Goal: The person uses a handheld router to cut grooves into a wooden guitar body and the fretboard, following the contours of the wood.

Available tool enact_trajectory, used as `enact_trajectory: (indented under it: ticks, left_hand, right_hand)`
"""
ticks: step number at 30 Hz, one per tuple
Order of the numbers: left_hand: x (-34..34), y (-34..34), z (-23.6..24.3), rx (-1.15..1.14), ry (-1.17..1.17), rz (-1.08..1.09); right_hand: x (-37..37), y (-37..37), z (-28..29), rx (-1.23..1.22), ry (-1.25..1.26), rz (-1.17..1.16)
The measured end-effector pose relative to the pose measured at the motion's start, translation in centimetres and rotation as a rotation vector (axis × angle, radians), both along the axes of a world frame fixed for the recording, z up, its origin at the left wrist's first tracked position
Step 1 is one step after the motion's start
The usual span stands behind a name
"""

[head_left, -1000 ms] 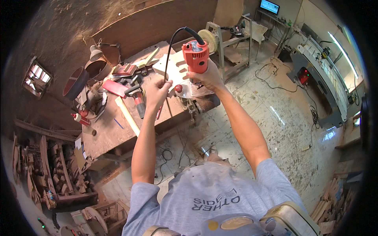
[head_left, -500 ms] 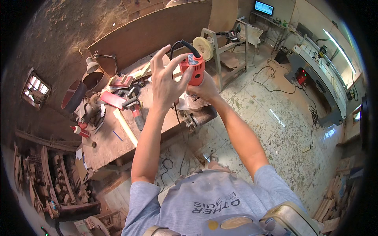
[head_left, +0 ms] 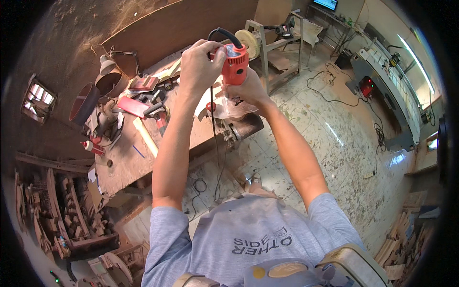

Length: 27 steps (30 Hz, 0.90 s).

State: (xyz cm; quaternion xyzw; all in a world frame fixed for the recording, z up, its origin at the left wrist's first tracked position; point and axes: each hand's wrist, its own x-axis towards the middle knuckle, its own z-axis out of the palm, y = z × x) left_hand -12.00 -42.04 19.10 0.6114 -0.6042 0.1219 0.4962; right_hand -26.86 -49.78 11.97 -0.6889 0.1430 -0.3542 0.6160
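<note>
A red corded trim router is held up over the workbench's near right edge. My right hand is closed around its lower body, above a clear base plate. My left hand is at the router's upper left side, fingers curled in and thumb tip against the index finger. Whether it pinches something or only touches the housing is hidden. The black power cord arches from the router's top, passes behind my left hand and hangs down below it.
On the workbench lie an angle grinder, a pale wood strip, a blue pencil and a red-and-white bottle. A buffing wheel on a wooden stand is beyond. Cables trail over the floor at right.
My left hand's spread fingers have curled together beside the router's top. The router has risen slightly, and more of its clear base shows below my right hand.
</note>
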Motion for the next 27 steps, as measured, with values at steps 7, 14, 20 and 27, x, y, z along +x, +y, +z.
enact_trajectory:
  ticks: [7, 14, 20, 27]
  left_hand:
    - [-0.2, 0.1, -2.4, -0.223, -0.052, 0.000]
    - [3.1, 3.0, -15.6, -0.031, 0.537, -0.263]
    - [4.1, 3.9, -18.8, 0.393, 0.339, -0.200]
    - [4.4, 2.9, -18.5, 0.478, 0.242, -0.067]
  right_hand:
    - [0.2, -0.1, -0.7, 0.062, -0.031, 0.028]
    - [0.6, -2.4, -3.3, -0.129, -0.029, -0.036]
    - [0.7, -2.5, -3.7, -0.182, -0.038, -0.104]
    - [1.0, -3.2, -4.0, -0.159, 0.018, -0.120]
